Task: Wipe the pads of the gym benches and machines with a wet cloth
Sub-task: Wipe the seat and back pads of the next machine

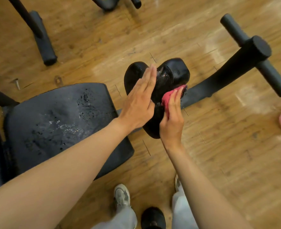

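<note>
Wood floor (pixel 202 162), black bench frame. Seat pad (pixel 57 123) at left is beaded with water, so likely already wiped. The roller pad (pixel 161 83) is the one being worked: its long axis runs from near the person out toward the frame's far foot bar (pixel 255 52), tilted slightly right.

Left hand (pixel 139 103) lies flat with fingers straight against the roller's left face, bracing it and holding nothing. Right hand (pixel 172 116) is the working grip: fingers curled round the red cloth (pixel 167 101), pressing it on the roller's right side, mid-length.

Wet streak shows beyond the cloth. My read: the next stroke follows the axis, with the unwiped near end closest to the right hand.
</note>
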`<state>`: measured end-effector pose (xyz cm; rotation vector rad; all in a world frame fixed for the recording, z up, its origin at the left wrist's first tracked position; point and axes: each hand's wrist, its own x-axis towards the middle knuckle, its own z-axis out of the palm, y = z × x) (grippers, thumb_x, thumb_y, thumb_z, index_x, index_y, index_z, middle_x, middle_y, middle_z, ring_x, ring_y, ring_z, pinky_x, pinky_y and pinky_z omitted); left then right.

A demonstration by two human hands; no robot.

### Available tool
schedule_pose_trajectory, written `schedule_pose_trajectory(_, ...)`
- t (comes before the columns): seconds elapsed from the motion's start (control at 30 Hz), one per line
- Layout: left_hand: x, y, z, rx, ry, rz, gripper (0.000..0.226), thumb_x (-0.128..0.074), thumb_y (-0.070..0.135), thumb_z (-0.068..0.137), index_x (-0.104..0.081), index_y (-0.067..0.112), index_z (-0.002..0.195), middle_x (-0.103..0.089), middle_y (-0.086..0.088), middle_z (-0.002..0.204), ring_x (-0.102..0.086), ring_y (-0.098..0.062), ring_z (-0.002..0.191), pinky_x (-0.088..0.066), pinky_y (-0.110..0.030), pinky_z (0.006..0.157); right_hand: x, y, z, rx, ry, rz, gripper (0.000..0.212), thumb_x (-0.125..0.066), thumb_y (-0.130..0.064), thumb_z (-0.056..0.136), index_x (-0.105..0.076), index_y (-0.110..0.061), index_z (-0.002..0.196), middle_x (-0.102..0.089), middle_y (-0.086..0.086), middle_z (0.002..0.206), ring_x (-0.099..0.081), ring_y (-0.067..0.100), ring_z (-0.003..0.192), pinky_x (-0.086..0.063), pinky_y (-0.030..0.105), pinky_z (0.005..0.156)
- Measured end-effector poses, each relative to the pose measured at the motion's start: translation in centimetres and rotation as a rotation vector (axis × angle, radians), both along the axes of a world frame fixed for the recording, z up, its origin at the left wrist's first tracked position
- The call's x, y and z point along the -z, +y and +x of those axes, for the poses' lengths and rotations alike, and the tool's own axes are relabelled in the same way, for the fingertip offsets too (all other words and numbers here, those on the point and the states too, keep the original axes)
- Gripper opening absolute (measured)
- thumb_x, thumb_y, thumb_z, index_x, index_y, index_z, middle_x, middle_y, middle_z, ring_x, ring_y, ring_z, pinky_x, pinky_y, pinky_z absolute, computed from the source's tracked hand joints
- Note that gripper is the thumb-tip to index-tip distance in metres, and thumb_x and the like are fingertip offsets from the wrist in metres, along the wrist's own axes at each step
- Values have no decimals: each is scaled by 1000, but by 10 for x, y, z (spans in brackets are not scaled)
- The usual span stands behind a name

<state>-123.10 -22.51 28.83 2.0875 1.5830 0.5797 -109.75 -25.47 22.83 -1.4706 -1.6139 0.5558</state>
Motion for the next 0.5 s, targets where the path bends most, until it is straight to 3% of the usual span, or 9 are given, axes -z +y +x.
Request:
schedule_pose_trajectory(0.13, 11, 1, -10, -5, 19, 37, 94, -49, -4, 88, 5, 9, 164, 10, -1, 173, 6, -12, 159, -19, -44, 128, 3, -12, 17, -57, 11, -30, 60, -45, 10, 99, -30, 0, 156, -24, 14, 166, -23, 23, 155, -27, 28, 123)
schedule_pose_trajectory(0.23, 19, 7, -3, -34, -17, 64, 90, -45, -1, 89, 3, 12, 164, 8, 4, 172, 4, -8, 158, -31, -49, 123, -15, 10, 19, -12, 46, 97, 63, -46, 14, 96, -31, 0, 155, -23, 13, 165, -23, 18, 153, -27, 14, 118)
schedule_pose_trajectory(0.3, 24, 14, 6, -57, -68, 114, 85, -40, -1, 90, -2, 11, 165, 2, 1, 173, 1, -6, 158, -24, -45, 126, -10, 16, 16, -4, 27, 154, 62, -48, 12, 96, -33, -2, 155, -22, 13, 165, -26, 20, 153, -31, 16, 116)
schedule_pose_trajectory(0.4, 31, 18, 10, -82, -109, 164, 81, -37, 1, 90, -7, 11, 165, -8, -2, 173, -5, -7, 158, -13, -30, 129, 21, -9, 19, -107, -8, 81, 70, -50, 15, 93, -34, -8, 157, -22, 6, 168, -26, 15, 153, -31, 23, 120)
schedule_pose_trajectory(0.5, 39, 18, 8, -39, -142, 201, 82, -35, 3, 88, -9, 11, 165, -12, -2, 172, -7, -9, 158, -13, -34, 129, 34, -18, 34, -160, -14, 99, 75, -52, 18, 91, -33, -10, 157, -24, 4, 167, -20, 4, 153, -23, 15, 120)
